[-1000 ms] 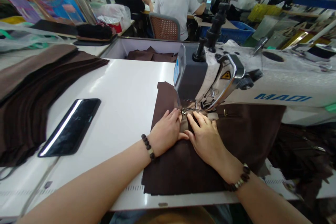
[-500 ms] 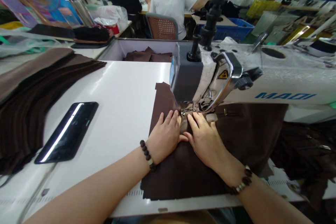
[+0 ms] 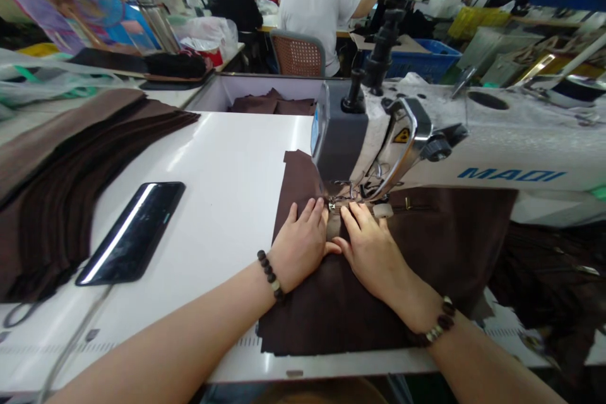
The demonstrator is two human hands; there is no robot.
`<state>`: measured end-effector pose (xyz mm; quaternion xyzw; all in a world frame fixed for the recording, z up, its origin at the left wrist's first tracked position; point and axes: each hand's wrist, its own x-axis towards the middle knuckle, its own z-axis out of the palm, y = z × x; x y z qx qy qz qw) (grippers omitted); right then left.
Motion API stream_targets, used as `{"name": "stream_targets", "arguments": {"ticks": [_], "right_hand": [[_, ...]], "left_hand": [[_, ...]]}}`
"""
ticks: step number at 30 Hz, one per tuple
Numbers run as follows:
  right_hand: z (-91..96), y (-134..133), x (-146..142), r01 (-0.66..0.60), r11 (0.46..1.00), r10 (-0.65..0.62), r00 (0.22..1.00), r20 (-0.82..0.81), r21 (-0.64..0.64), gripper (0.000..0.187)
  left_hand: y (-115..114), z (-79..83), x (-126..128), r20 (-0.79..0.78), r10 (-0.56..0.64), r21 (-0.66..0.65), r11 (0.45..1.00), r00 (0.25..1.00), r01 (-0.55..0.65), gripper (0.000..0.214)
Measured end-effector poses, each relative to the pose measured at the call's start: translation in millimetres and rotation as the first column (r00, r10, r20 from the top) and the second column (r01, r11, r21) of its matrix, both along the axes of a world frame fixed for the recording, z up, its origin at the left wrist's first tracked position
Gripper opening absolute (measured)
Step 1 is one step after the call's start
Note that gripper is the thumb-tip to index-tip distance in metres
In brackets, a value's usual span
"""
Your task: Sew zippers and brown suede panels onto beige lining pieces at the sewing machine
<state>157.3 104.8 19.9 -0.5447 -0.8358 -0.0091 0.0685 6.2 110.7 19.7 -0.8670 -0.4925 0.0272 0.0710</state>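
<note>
A dark brown fabric piece (image 3: 331,303) lies on the white table under the presser foot (image 3: 337,203) of a white sewing machine (image 3: 478,145). My left hand (image 3: 302,243) rests flat on the fabric just left of the foot, fingers stretched forward. My right hand (image 3: 370,246) lies flat on the fabric just right of it, fingers together and pointing at the foot. The two thumbs nearly touch. A zipper (image 3: 416,206) with a small brass pull runs along the fabric to the right of the needle. Both wrists wear bead bracelets.
A black phone (image 3: 131,230) lies on the white table (image 3: 222,170) at left. Stacked brown fabric pieces (image 3: 61,183) fill the far left. A bin behind the table holds more brown pieces (image 3: 272,103). A person in white (image 3: 317,3) sits at the back.
My hands have stayed pressed on the fabric beside the presser foot, shifting only slightly. The person at the back has raised an arm.
</note>
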Motion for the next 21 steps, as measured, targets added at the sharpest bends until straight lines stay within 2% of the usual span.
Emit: {"name": "stream_targets", "arguments": {"ticks": [21], "right_hand": [[3.7, 13, -3, 0.026, 0.998, -0.027, 0.999, -0.02, -0.049, 0.045]], "left_hand": [[15, 0.2, -2, 0.083, -0.015, -0.006, 1.0, 0.996, 0.015, 0.066]]}}
